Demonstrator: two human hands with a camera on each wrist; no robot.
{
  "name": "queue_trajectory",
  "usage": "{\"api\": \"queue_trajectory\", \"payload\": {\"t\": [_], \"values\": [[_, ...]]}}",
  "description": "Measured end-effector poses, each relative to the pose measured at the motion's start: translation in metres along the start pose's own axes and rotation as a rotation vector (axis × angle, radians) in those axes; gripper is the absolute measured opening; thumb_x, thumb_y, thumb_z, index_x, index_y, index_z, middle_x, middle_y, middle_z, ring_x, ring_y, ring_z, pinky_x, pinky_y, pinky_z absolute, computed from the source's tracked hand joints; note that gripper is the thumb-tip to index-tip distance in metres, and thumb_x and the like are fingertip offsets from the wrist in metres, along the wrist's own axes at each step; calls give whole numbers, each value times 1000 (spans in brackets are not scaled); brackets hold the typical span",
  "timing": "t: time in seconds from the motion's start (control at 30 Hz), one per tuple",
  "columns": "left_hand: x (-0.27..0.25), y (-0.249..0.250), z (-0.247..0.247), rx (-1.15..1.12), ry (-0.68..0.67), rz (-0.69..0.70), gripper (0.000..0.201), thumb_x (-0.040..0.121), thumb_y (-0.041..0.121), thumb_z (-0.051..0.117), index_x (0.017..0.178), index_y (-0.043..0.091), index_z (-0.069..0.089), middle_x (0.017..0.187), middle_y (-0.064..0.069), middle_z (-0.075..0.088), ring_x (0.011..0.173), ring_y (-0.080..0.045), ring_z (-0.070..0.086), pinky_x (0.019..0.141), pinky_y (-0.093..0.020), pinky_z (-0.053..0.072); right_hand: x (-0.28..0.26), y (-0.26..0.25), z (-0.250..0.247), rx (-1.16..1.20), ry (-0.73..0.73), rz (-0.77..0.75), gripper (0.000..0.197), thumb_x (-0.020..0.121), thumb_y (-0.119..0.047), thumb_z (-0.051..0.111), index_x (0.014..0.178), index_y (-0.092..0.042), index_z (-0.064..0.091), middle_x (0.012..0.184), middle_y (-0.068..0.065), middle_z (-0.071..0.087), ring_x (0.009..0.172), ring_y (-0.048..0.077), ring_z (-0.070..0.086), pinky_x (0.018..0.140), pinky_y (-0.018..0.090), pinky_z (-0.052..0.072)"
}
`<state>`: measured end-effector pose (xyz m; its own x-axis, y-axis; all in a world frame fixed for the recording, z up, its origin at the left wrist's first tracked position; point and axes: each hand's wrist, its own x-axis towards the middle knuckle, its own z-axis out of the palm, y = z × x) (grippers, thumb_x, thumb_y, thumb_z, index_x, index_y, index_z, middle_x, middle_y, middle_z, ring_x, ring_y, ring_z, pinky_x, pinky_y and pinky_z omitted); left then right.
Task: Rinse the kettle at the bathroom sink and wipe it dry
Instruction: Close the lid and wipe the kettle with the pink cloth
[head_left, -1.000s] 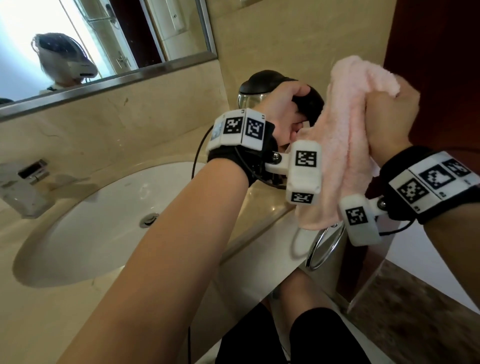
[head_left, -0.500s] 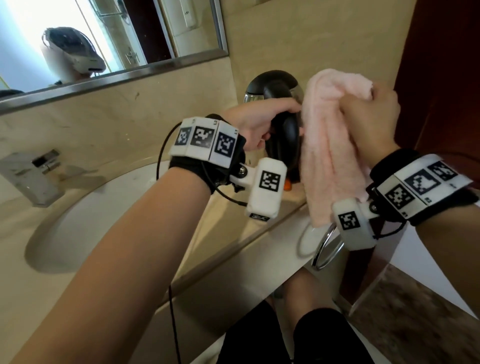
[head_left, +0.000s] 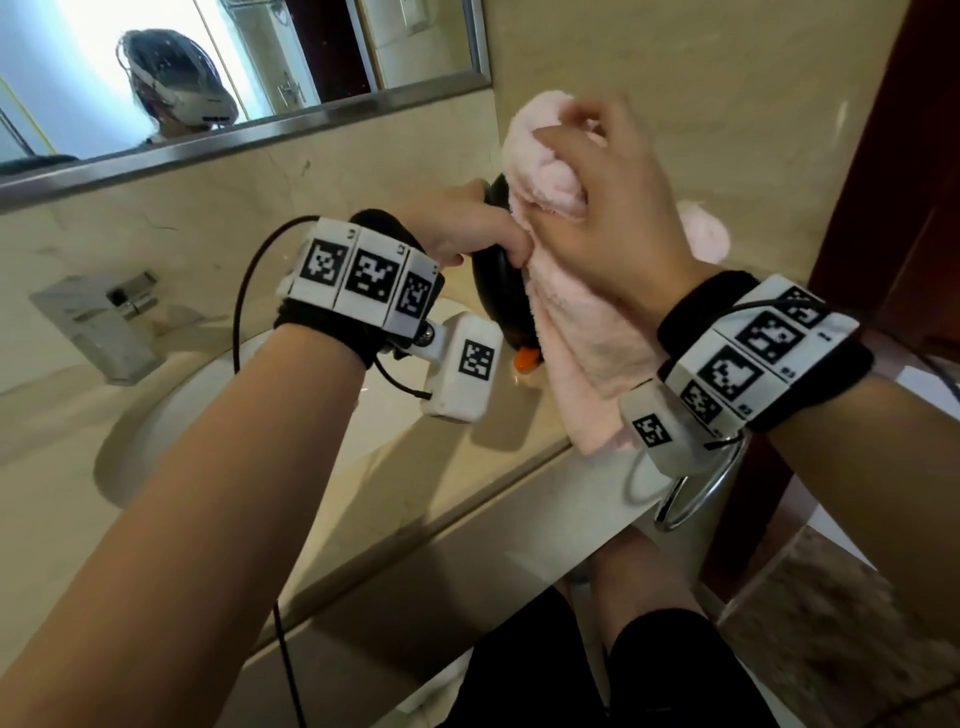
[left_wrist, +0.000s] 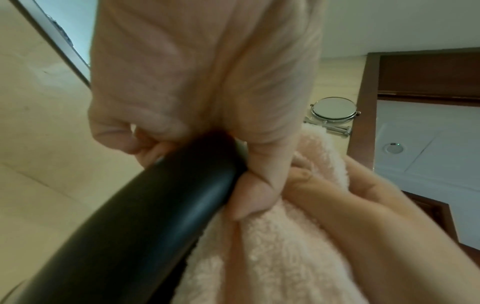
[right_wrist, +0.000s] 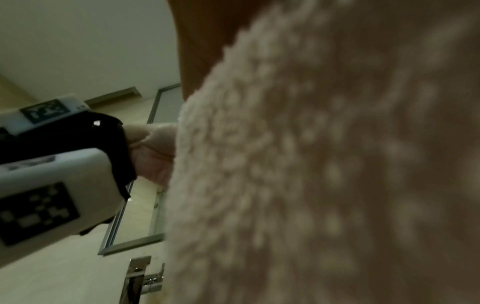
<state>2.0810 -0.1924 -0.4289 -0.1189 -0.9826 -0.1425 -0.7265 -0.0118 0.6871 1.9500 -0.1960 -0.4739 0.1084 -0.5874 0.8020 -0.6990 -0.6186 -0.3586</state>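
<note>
The kettle (head_left: 498, 291) stands on the counter right of the sink, mostly hidden; its black handle (left_wrist: 145, 205) and an orange switch (head_left: 527, 358) show. My left hand (head_left: 467, 228) grips that handle, fingers and thumb curled round it (left_wrist: 249, 185). My right hand (head_left: 613, 208) clutches a pink fluffy towel (head_left: 576, 332) and presses it against the kettle's right side and top. The towel (right_wrist: 324, 164) fills the right wrist view and hangs down over the counter edge.
The white basin (head_left: 156, 431) and chrome faucet (head_left: 98, 322) lie to the left on the beige counter (head_left: 467, 467). A wall mirror (head_left: 234, 67) hangs above. A chrome towel ring (head_left: 696, 493) hangs below the counter edge, and a dark wooden door frame (head_left: 893, 156) stands right.
The right hand with the towel has moved left and up onto the kettle, covering its lid and body. The left hand has kept its grip on the handle, and the kettle has turned.
</note>
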Motion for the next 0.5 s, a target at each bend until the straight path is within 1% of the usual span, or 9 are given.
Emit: {"api": "queue_trajectory", "payload": {"t": [0.07,0.1,0.17,0.2,0.27,0.33,0.4,0.47,0.5], "values": [[-1,-2,3,-24,6,23,46,56,10,62,102,11,56,106,-8,56,110,-23,49,94,-34,35,4,2,0,-86,-8,-46,42,84,-27,57,124,-17,59,135,11,45,120,30,43,89,31,39],[-1,-3,4,-37,10,25,41,54,10,61,94,14,56,101,-6,55,109,-23,50,95,-34,36,7,5,0,-137,-15,-42,42,85,-27,55,126,-19,57,138,9,44,121,30,42,88,30,37],[1,-7,6,-66,34,26,45,49,12,59,94,15,57,101,-4,55,112,-24,50,100,-37,38,14,14,-1,-195,-24,11,44,87,-26,50,131,-23,53,141,6,42,123,31,40,88,29,35],[2,-8,7,-71,53,29,46,49,13,58,95,15,57,101,-3,56,112,-24,51,100,-38,39,16,18,-2,-195,-11,43,45,87,-25,47,132,-23,52,141,6,42,122,31,41,88,28,35],[3,-9,8,-70,89,26,43,49,14,58,92,15,56,94,-3,54,100,-21,52,90,-34,41,15,28,-3,-151,50,124,47,86,-22,45,132,-21,50,138,9,43,119,31,46,87,27,35],[3,-9,9,-53,123,45,33,52,14,60,85,16,55,85,-3,51,87,-19,49,80,-32,40,7,41,-3,-89,97,262,48,87,-19,45,136,-16,43,135,13,43,116,31,48,84,24,33],[4,-9,10,-21,157,60,20,62,13,64,79,17,56,79,-2,53,85,-20,51,80,-33,43,-5,53,-2,-24,103,417,47,89,-15,44,136,-11,38,132,16,44,111,31,50,78,22,32],[4,-7,10,7,172,66,13,69,12,64,79,18,57,76,0,55,83,-18,53,78,-31,43,-17,61,0,55,93,528,45,90,-14,43,134,-8,38,128,18,47,104,30,53,73,25,34],[3,-7,9,16,169,66,12,70,12,64,79,18,57,74,0,55,81,-18,53,75,-30,42,-21,62,1,87,83,556,44,90,-15,43,134,-8,37,127,18,47,100,29,54,71,28,36]]}}
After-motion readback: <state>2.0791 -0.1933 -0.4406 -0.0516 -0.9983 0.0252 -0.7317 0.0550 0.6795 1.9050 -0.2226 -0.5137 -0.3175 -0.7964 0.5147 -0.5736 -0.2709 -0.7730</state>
